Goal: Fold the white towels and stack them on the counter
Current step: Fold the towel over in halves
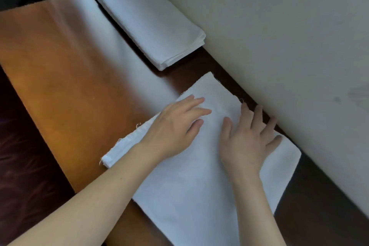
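Pressing down now on the large flat white cloth towel (pixel 199 185), already doubled over at least once judging by its layered left edge, spread on the orange-brown wooden counter (pixel 60 56) just beside the pale grey wall (pixel 279 26). Left hand (pixel 175 126) flat, fingers straight, on the towel's left part. Right hand (pixel 245 142) splayed wide, palm down, near the wall-side edge. Gripping nothing, either of them, only smoothing. Further along the counter, by the same wall: a neat stack of folded white towels (pixel 143 18), apart from this one. So, by the look of it, several done and piled. Left to do, probably: another fold or two here, then onto that stack. No other loose towels in view.
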`<action>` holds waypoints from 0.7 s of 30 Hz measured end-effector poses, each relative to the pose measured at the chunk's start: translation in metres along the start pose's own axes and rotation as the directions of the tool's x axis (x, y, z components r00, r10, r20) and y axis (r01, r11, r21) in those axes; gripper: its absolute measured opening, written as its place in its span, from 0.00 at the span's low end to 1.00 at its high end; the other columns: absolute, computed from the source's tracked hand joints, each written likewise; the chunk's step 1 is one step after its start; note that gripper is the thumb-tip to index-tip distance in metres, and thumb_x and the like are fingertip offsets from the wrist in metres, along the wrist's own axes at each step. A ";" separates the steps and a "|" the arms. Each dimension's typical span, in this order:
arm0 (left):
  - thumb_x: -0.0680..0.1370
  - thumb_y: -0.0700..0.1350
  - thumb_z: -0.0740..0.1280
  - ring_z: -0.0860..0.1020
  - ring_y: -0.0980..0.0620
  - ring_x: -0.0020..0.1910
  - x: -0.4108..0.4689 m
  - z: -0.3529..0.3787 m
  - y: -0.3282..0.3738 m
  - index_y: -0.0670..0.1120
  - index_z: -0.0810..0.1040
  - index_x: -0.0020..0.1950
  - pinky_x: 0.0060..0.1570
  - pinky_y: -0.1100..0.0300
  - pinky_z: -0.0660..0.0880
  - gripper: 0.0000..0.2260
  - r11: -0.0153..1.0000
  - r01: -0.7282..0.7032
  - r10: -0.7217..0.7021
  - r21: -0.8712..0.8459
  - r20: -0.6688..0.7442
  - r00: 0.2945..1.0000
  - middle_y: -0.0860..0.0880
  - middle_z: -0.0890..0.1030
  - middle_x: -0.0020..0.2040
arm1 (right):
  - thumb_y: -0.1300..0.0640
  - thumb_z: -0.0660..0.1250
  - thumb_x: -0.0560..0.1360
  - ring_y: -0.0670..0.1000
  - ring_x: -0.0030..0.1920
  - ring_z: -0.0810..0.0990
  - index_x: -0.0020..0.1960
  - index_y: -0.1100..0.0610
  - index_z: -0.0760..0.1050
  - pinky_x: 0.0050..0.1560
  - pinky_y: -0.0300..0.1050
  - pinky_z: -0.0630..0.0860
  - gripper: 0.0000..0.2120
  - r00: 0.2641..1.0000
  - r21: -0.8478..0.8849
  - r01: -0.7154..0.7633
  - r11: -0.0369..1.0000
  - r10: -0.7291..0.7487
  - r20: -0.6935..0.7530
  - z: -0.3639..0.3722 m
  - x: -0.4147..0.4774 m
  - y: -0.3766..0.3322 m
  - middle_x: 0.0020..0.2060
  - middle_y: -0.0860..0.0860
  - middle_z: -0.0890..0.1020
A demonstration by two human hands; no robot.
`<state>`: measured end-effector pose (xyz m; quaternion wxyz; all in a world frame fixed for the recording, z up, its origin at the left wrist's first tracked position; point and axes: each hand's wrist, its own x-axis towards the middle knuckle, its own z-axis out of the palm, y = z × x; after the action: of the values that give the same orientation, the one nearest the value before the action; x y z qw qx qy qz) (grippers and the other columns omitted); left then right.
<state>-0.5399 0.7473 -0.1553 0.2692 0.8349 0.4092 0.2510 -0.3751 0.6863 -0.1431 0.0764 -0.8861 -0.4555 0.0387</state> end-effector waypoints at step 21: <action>0.77 0.71 0.44 0.43 0.42 0.80 0.099 0.032 -0.029 0.64 0.47 0.80 0.77 0.43 0.45 0.32 0.830 -0.390 0.189 0.399 0.457 0.869 0.44 0.46 0.82 | 0.40 0.40 0.82 0.51 0.79 0.39 0.79 0.38 0.39 0.74 0.67 0.36 0.26 0.896 0.082 -0.443 0.893 0.438 0.074 0.014 -0.016 0.055 0.80 0.42 0.41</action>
<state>-0.4822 0.8351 -0.1777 0.0896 0.9613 0.2606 0.0053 -0.3419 0.6435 -0.1659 0.0965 -0.9601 -0.2426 0.1005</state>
